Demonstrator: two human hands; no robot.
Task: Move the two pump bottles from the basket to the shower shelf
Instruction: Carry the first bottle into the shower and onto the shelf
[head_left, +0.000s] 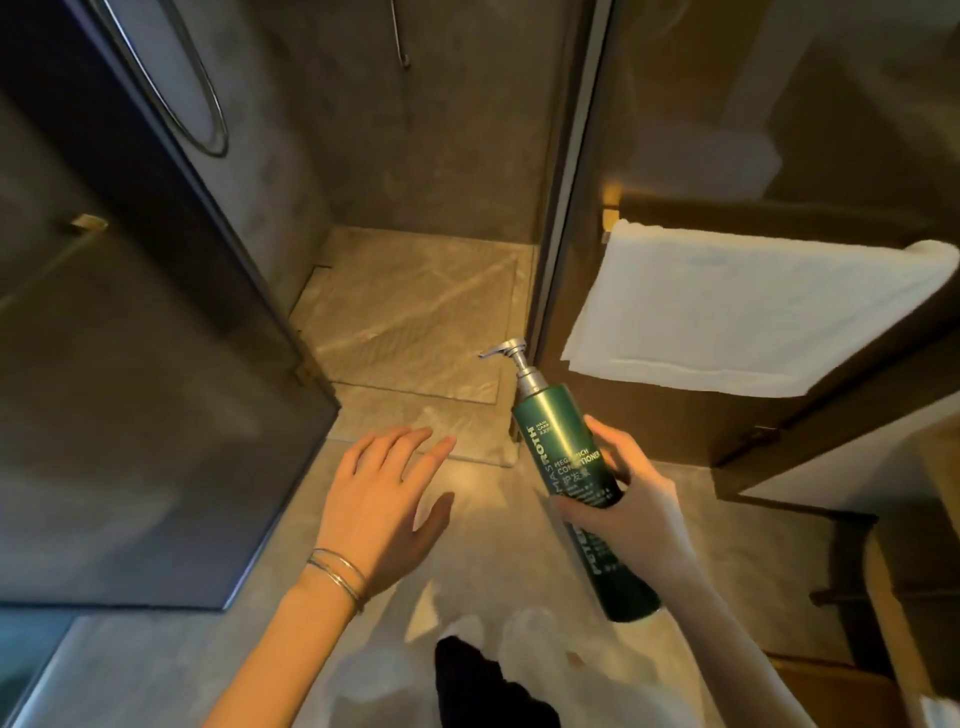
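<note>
The main risk is a slip: the dark green cylindrical pump bottle with a silver pump top is held in mid-air by the right hand alone, whose fingers are curled round the lower middle of its smooth body, with nothing supporting the base. If that hold loosens, the bottle would probably fall onto the hard grey stone floor at the shower entrance. A second hazard is the protruding silver pump head, which could knock the dark glass shower door or the metal frame beside the white folded towel as it goes in. The left hand hovers over the floor, fingers straight and spread apart, holding nothing, so it is free to steady the bottle. The bottle's long axis is tilted, running from the base, low and near the person, up and away to the pump end, which leads towards the shower; the nozzle points left. The shelf is apparently out of view, so the reach it needs cannot be judged.
</note>
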